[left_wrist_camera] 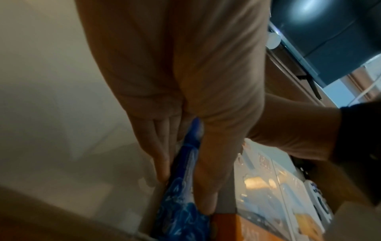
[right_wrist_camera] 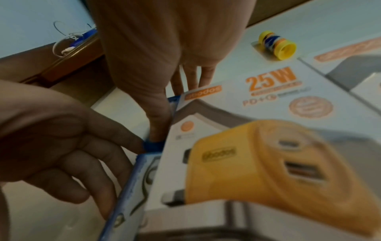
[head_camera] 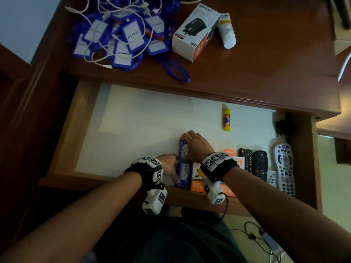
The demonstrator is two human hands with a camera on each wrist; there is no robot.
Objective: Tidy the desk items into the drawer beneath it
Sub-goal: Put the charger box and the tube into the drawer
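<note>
I see both hands down in the open drawer (head_camera: 62, 133), near its front edge. Left hand (head_camera: 169, 166) pinches the nearer blue pack (head_camera: 183, 174) between straight fingers (left_wrist_camera: 163, 156) and thumb, pack standing on edge. Right hand (head_camera: 195, 147) curls over the farther blue pack (head_camera: 183, 149), fingertips on its far end; the two packs sit end to end. Packs look glossy, thin, with a blue-white pattern.

Hard against their right side: white-and-orange charger boxes (head_camera: 197, 184), cardboard, "25W" print (right_wrist_camera: 270, 79), yellow plug pictured. Those boxes block any shift rightward. Further right a row of remotes (head_camera: 260, 165): two black, a small white one, one long grey with coloured buttons, by the right wall.

Drawer floor is a pale liner, smooth. Farther in, a yellow glue stick (head_camera: 226, 119) lies alone, well apart.

On the dark wood desk (head_camera: 266, 69) beyond: heap of blue lanyard badges (head_camera: 121, 38) tangled with white cables (head_camera: 98, 59), a white adapter box (head_camera: 195, 35), a white tube (head_camera: 227, 31) lying just beside it.
</note>
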